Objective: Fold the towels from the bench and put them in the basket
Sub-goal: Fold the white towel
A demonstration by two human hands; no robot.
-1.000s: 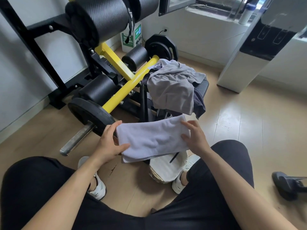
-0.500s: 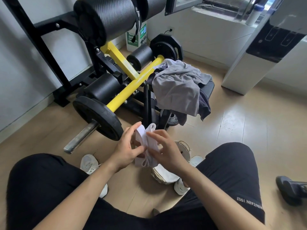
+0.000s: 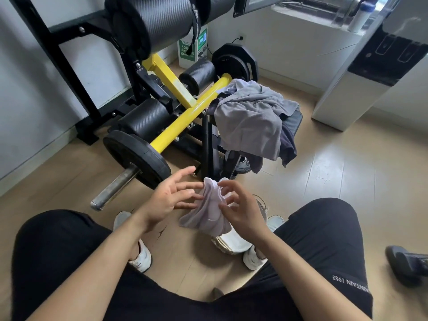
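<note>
My left grip (image 3: 166, 200) and right grip (image 3: 243, 210) have fingers spread apart, touching a bunched pale towel (image 3: 209, 215) between them, just above the basket (image 3: 262, 206). Gray towels (image 3: 250, 121) lie on the table (image 3: 294, 121).

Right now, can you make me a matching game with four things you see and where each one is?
Things:
1. white towel
2. grey cloth pile
3. basket
4. weight plate

Places:
A. on the bench
B. on the floor between the white shoes
C. between the left hand and the right hand
D. on the metal bar

Pairs: 1-C, 2-A, 3-B, 4-D
</note>
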